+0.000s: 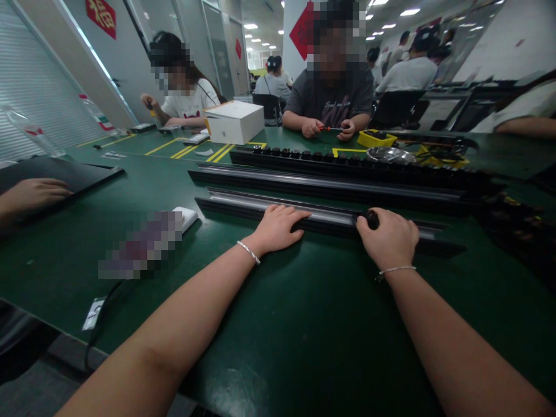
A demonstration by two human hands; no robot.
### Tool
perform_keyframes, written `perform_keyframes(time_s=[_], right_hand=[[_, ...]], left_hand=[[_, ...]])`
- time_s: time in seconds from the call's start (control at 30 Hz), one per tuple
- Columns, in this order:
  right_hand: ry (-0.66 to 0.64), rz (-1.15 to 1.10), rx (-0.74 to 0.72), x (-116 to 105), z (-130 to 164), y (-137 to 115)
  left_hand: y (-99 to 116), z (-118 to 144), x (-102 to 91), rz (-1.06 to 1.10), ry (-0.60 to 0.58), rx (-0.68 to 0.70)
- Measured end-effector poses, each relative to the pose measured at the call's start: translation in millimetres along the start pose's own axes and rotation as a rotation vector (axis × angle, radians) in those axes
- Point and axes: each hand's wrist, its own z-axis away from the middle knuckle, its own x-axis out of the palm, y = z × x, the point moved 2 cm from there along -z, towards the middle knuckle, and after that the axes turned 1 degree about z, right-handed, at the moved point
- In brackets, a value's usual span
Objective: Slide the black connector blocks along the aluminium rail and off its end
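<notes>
A long black channel-shaped rail (pixel 234 207) lies across the green table in front of me. My left hand (pixel 280 227) rests on its near edge, fingers stretched out flat and thumb apart. Toward the rail's right part, my right hand (pixel 390 234) is closed around a small round black piece (pixel 370 218), held at the rail. The underside of that piece is hidden by my fingers. Just behind lies a second black rail (pixel 278 178). Farther back, a third rail (pixel 243 156) carries a row of several small black pieces (pixel 313 155).
A heap of dark parts (pixel 516 226) lies at the right. Behind the rails are a clear bag (pixel 391 154), a yellow tray (pixel 377 138) and a white box (pixel 237 123). A blurred device with a cable (pixel 141 246) lies left. Another person's hand (pixel 37 197) rests on a black panel (pixel 82 176).
</notes>
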Motion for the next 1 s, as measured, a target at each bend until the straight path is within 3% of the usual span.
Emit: perform_keyframes(time_s=[0.47,1.0], right_hand=[[0.114,-0.012,0.084,0.9,2.8,1.9],[0.082,0.002,0.153,0.5,0.9,7.1]], left_hand=[[0.2,0.5,-0.3,-0.006,-0.004,0.003],[0.5,0.7,-1.3,0.005,0.005,0.009]])
